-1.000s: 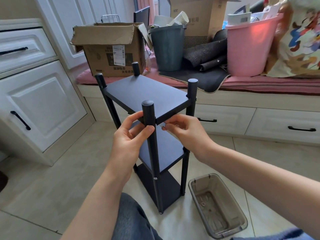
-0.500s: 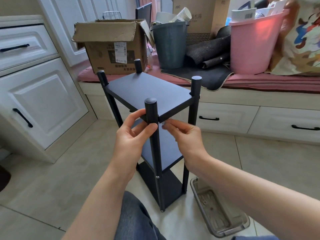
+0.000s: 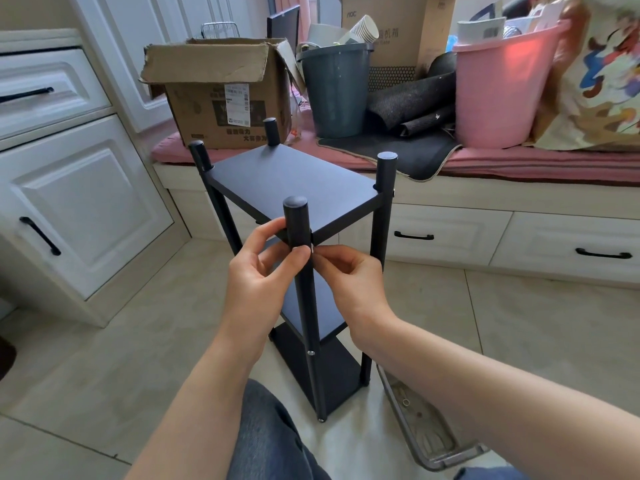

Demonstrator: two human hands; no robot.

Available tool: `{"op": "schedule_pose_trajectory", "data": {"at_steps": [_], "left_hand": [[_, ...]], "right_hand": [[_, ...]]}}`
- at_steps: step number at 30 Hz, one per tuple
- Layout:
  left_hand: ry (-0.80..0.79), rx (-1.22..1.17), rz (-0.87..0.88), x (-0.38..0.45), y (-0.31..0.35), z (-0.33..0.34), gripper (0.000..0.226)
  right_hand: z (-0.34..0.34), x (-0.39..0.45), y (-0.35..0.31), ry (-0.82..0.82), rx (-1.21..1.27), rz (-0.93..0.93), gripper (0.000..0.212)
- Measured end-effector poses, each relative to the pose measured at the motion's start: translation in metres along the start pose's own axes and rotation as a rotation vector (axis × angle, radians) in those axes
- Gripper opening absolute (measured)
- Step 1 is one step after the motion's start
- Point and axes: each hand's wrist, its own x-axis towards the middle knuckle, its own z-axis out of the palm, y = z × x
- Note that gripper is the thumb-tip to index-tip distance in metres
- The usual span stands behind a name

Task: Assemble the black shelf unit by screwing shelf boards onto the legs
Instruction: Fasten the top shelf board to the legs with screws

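Upright, shelf unit [image 3: 294, 188]; left hand [image 3: 258, 271] grips leg [image 3: 298, 230], right hand [image 3: 349, 275] seemingly pinches screw [image 3: 312, 250].

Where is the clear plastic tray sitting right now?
In the head view the clear plastic tray lies on the tiled floor at lower right, beside the foot of the black shelf unit and partly hidden under the right forearm.

This is a room in a home: white cupboards [image 3: 79, 209], a tiled floor [image 3: 104, 375], and a window seat [image 3: 519, 161] piled with boxes [image 3: 221, 98] and bins [image 3: 337, 91].
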Motion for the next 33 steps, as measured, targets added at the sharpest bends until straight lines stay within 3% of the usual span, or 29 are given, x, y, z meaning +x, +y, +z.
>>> {"op": "schedule_pose_trajectory", "data": {"at_steps": [5,8,16,20,23,33], "left_hand": [[0.012,0.040,-0.010,-0.002,0.000,-0.001,0.039],[0.006,0.072,-0.019,-0.004,-0.001,-0.001,0.047],[0.082,0.360,0.085,-0.007,-0.004,0.010,0.055],[0.067,0.419,0.089,-0.007,-0.001,0.010,0.050],[0.062,0.453,0.097,-0.005,0.003,0.010,0.045],[0.040,0.465,0.126,0.021,-0.006,-0.019,0.048]], "right_hand": [[-0.030,-0.011,-0.004,-0.005,-0.222,-0.023,0.005],[-0.052,-0.017,-0.017,0.008,-0.315,-0.129,0.007],[-0.087,0.026,-0.061,0.049,-0.641,-0.329,0.017],[-0.088,0.050,-0.078,-0.053,-0.538,-0.329,0.006],[-0.078,0.062,-0.086,-0.127,-0.461,-0.372,0.015],[-0.063,0.063,-0.085,-0.098,-0.414,-0.479,0.024]]}}
